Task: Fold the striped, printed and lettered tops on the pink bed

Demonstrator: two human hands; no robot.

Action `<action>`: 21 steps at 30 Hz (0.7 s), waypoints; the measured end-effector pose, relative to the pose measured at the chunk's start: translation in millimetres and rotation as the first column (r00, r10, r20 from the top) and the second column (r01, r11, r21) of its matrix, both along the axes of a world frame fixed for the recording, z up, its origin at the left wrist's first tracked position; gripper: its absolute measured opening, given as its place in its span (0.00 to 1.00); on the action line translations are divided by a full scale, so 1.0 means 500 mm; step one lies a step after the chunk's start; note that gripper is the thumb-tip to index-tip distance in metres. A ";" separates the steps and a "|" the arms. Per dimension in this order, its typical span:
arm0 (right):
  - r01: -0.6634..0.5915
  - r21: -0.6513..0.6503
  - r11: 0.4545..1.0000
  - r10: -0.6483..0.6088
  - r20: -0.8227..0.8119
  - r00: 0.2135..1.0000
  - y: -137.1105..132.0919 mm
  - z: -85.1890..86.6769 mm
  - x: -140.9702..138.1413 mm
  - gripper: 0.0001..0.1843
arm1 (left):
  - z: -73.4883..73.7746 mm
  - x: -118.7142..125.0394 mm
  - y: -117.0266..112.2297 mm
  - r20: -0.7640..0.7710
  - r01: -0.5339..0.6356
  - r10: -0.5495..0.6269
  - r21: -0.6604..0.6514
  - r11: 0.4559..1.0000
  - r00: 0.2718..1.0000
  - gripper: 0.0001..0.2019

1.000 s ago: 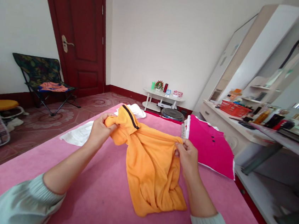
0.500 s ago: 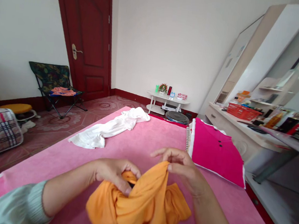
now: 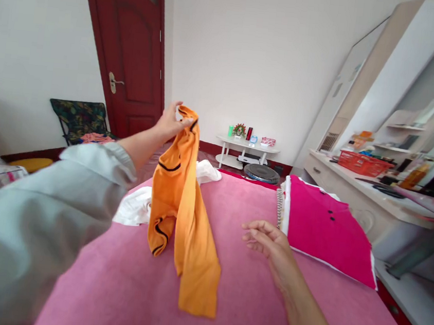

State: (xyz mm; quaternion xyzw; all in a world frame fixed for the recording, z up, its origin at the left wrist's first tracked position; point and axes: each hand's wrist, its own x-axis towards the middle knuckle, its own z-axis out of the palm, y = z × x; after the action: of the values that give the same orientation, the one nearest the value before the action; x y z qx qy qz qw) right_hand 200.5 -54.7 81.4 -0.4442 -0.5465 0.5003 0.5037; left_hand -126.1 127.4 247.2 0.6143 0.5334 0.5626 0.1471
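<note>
An orange garment with black trim (image 3: 199, 222) hangs from my left hand (image 3: 172, 122), which is raised and pinches it at the top. The cloth drapes down over the pink bedcover (image 3: 111, 286), partly in front of a white garment (image 3: 135, 206). My right hand (image 3: 268, 243) is above the bedcover to the right of the orange garment, apart from it. Its fingers are loosely curled with gaps between them and hold nothing. Beyond that hand lies a folded magenta garment (image 3: 322, 225) on top of other folded clothes.
A low white table (image 3: 242, 143) with small items stands by the far wall. On the right a dresser (image 3: 313, 168) carries a red basket (image 3: 364, 163) and bottles. A camouflage folding chair (image 3: 80, 117) with clothes stands by the red door (image 3: 134, 61).
My left hand has lifted the orange garment up and away to the left, so it now hangs unbunched. My right hand has let go of it and moved slightly right.
</note>
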 end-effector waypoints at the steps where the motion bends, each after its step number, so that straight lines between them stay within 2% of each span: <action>1: 0.021 -0.001 1.000 -0.021 0.032 0.999 0.005 -0.013 0.000 0.15 | -0.038 0.019 0.015 -0.021 -0.014 0.016 0.093 0.996 1.000 0.31; 2: 0.030 -0.004 1.000 -0.030 0.084 0.996 0.009 -0.026 0.000 0.15 | -0.085 0.037 0.020 -0.095 0.005 0.003 0.090 0.996 0.996 0.32; 3: 0.024 -0.008 1.000 -0.023 0.152 0.988 0.011 -0.039 -0.003 0.16 | -0.138 0.054 0.017 -0.156 -0.002 0.005 0.019 1.000 0.988 0.35; 4: 0.005 -0.011 1.000 -0.002 0.225 0.974 0.012 -0.050 -0.008 0.16 | -0.193 0.070 0.004 -0.266 0.026 -0.049 -0.090 0.996 0.963 0.37; 6: -0.068 -0.005 0.998 0.065 0.353 0.933 0.010 -0.070 -0.024 0.15 | -0.296 0.094 -0.045 -0.508 0.050 -0.190 -0.276 0.960 0.840 0.37; 7: -0.106 0.007 0.994 0.094 0.408 0.908 0.006 -0.078 -0.033 0.15 | -0.339 0.103 -0.080 -0.540 0.068 -0.227 -0.299 0.952 0.810 0.38; 9: -0.149 0.038 0.988 0.109 0.507 0.855 -0.001 -0.088 -0.052 0.16 | -0.399 0.115 -0.158 -0.574 0.093 -0.281 -0.335 0.938 0.769 0.41; 10: -0.156 0.051 0.986 0.103 0.549 0.830 -0.004 -0.091 -0.060 0.17 | -0.417 0.119 -0.197 -0.624 0.101 -0.335 -0.379 0.920 0.706 0.41; 13: -0.161 0.090 0.983 0.072 0.618 0.783 -0.008 -0.096 -0.072 0.16 | -0.433 0.122 -0.288 -0.715 0.092 -0.359 -0.384 0.919 0.600 0.33; 15: -0.169 0.104 0.980 0.068 0.627 0.776 -0.006 -0.096 -0.073 0.13 | -0.421 0.115 -0.311 -0.724 0.090 -0.349 -0.372 0.924 0.596 0.26; 17: -0.168 0.111 0.980 0.065 0.615 0.786 -0.005 -0.096 -0.070 0.11 | -0.390 0.090 -0.301 -0.705 0.086 -0.359 -0.391 0.916 0.611 0.20; 19: -0.170 0.121 0.978 0.067 0.591 0.804 -0.004 -0.096 -0.067 0.10 | -0.341 0.042 -0.270 -0.708 0.045 -0.325 -0.384 0.922 0.627 0.16; 21: -0.179 0.128 0.976 0.075 0.570 0.818 -0.004 -0.098 -0.064 0.09 | -0.283 -0.024 -0.236 -0.773 -0.088 -0.144 -0.249 0.964 0.618 0.14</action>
State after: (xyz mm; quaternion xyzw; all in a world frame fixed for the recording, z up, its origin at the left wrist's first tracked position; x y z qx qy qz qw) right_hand 168.4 -56.5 32.7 -0.4881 -0.7407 0.3299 0.3230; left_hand -138.0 9.2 105.6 0.7811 0.6037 0.1592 -0.0119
